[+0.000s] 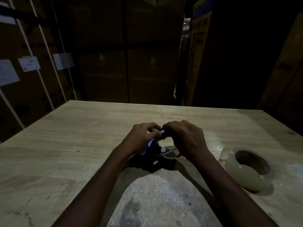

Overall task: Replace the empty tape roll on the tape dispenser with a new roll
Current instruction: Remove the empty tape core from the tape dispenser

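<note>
Working over the middle of the counter [82,128], both hands meet on the tape dispenser [151,158]: the left hand [142,136] has its grip closed on the blue part, the right hand [185,136] curls over the spool end, though what it pinches is hidden. Removing the spent core seems underway; next, reach for the new roll [246,171] lying well apart at right

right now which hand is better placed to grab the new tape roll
Right. The new tape roll lies flat on the table just outside the right hand; the left hand would have to cross over the dispenser.
</note>
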Action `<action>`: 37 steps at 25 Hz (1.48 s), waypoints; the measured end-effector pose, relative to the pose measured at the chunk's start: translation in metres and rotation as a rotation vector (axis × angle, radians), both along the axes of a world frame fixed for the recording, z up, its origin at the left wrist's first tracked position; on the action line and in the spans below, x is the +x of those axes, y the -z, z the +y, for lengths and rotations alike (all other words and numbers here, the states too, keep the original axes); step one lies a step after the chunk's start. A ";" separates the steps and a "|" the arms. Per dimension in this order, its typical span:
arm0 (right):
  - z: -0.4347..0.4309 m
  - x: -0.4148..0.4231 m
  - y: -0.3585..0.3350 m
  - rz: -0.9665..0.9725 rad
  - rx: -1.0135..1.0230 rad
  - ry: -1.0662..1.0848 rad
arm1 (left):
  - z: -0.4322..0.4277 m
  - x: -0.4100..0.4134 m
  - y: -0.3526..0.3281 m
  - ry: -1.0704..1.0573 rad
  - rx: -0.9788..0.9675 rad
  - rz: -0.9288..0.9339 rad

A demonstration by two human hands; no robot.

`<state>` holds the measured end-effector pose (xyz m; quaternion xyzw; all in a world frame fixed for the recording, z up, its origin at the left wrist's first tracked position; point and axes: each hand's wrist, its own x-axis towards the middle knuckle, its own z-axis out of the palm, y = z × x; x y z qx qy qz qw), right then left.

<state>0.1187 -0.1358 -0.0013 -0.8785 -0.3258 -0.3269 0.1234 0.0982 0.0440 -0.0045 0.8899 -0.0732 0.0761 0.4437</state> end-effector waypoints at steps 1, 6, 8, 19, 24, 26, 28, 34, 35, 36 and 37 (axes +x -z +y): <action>0.000 0.001 0.001 -0.052 0.029 -0.020 | -0.002 -0.001 0.000 0.050 -0.005 0.055; 0.000 0.009 0.003 -0.023 0.429 -0.084 | -0.003 -0.002 0.001 0.082 -0.172 0.063; 0.001 0.009 0.004 0.302 0.663 -0.071 | -0.003 -0.003 0.001 0.057 -0.214 0.001; 0.016 0.005 0.013 0.667 0.983 -0.241 | -0.013 -0.006 -0.005 0.042 -0.616 0.011; 0.015 0.006 0.015 0.710 0.947 -0.180 | -0.013 -0.005 -0.001 -0.010 -0.600 0.022; 0.013 0.005 0.011 0.673 0.902 -0.179 | -0.012 -0.003 0.001 -0.004 -0.590 0.036; 0.013 0.005 0.010 0.682 0.873 -0.198 | -0.010 -0.001 0.003 -0.008 -0.567 0.001; 0.011 0.003 0.010 0.603 0.807 -0.214 | -0.006 0.001 0.007 -0.121 -0.405 -0.131; 0.010 0.002 0.011 0.566 0.776 -0.226 | -0.005 0.002 0.007 -0.154 -0.378 -0.146; 0.010 0.002 0.011 0.537 0.752 -0.232 | -0.005 0.001 0.008 -0.183 -0.366 -0.159; 0.010 0.003 0.011 0.520 0.738 -0.229 | -0.005 0.001 0.008 -0.206 -0.360 -0.172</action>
